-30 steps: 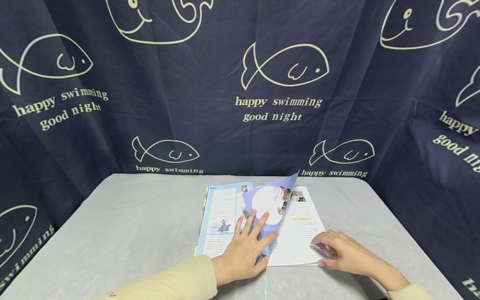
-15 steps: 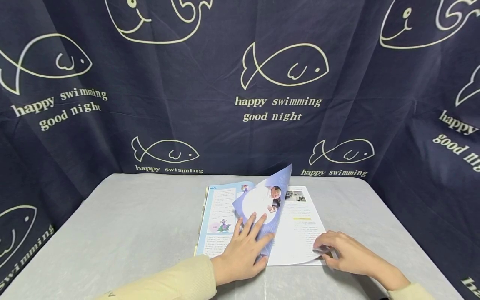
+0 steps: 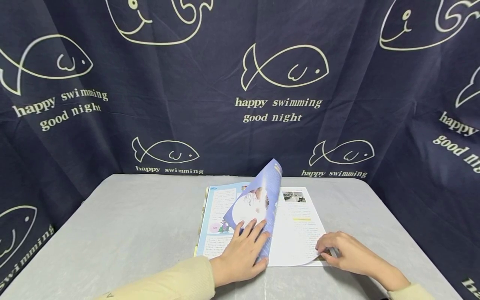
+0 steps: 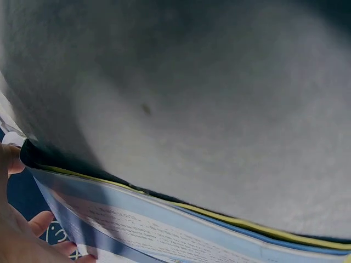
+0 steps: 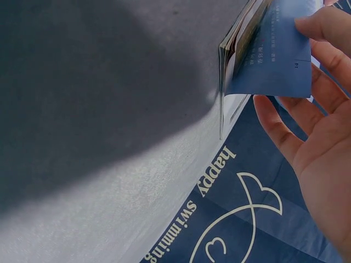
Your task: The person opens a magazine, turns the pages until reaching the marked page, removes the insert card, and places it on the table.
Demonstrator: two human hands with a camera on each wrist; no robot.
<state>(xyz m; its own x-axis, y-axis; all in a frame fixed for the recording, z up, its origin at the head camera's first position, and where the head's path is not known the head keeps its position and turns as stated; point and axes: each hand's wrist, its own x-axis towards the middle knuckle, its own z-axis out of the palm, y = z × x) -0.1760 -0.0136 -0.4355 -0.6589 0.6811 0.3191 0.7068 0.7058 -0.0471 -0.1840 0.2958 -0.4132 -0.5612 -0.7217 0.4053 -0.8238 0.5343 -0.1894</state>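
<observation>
An open magazine point(image 3: 294, 233) lies on the table, a blue-bordered page point(image 3: 211, 225) on its left side. My left hand point(image 3: 241, 255) rests with spread fingers on a purple page point(image 3: 271, 225), whose upper part curls up off the magazine. A round photo of a person is printed on that page. At the lower right corner, my right hand point(image 3: 345, 253) pinches the white right-hand page, which bends up there. Thumb and fingers hold the lifted sheet point(image 5: 279, 60) in the right wrist view, with more pages below. The left wrist view shows part of my left hand point(image 4: 24, 235) beside the magazine's edge.
A grey cloth-covered table point(image 3: 131, 233) surrounds the magazine. Behind it and at both sides hangs a dark blue curtain point(image 3: 217, 104) with white fish drawings and lettering.
The purple page has swung further left, its raised tip moving left and up. My right fingers have lifted the right page's lower corner. The left hand stays nearly in place.
</observation>
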